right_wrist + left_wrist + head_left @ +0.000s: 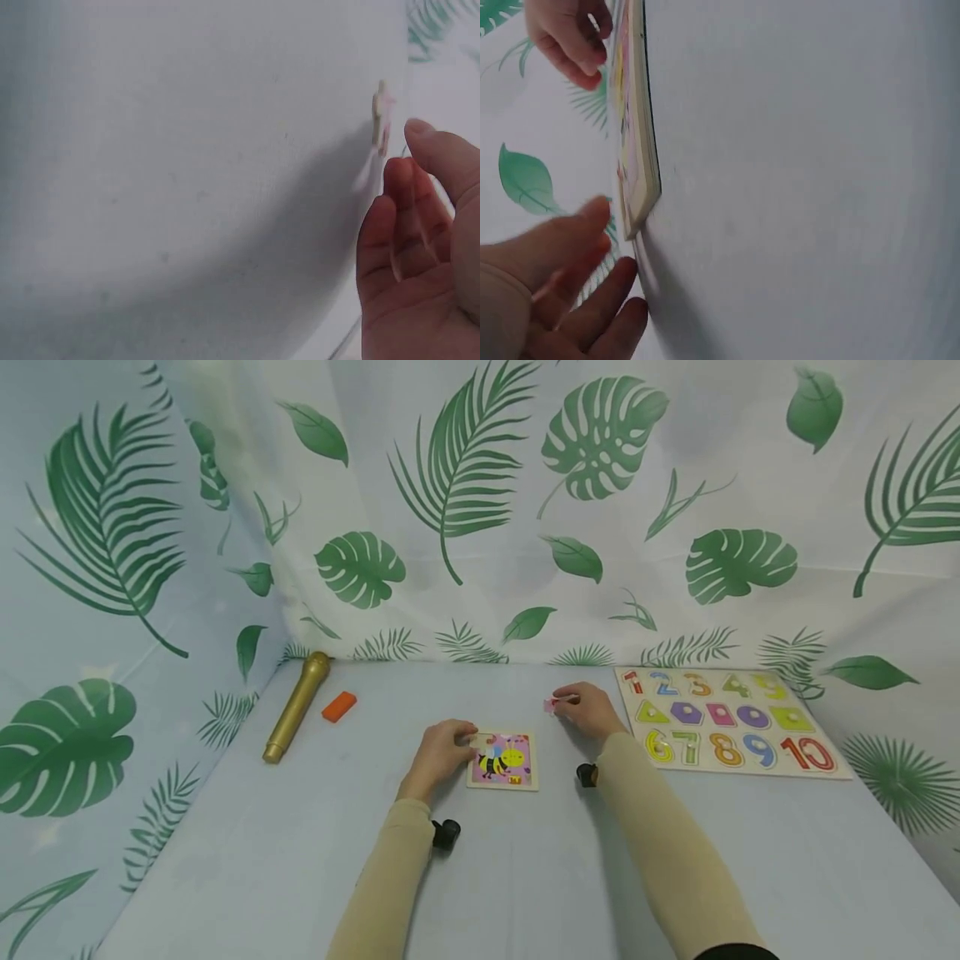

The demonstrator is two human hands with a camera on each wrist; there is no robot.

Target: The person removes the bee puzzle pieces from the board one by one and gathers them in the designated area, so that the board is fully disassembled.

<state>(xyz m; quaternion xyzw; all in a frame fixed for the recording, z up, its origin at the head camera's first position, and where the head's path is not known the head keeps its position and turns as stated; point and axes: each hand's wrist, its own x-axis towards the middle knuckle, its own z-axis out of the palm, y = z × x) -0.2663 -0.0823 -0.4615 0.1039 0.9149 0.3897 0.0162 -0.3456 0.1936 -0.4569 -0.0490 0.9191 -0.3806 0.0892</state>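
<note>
The small pink puzzle piece [551, 704], light, thin and stiff, suits an edge pinch; the right hand [588, 710] reaches it with loose fingers, grip unclear, while the left hand [438, 753] rests open on the bee puzzle board [504, 760].

We see bright, even, soft light throughout, with only faint shadows beside the bee puzzle [502, 761]. The head view bends lines outward toward the edges around it. Both wrist views look hazy, their near fingers [397, 247] out of focus.
</note>
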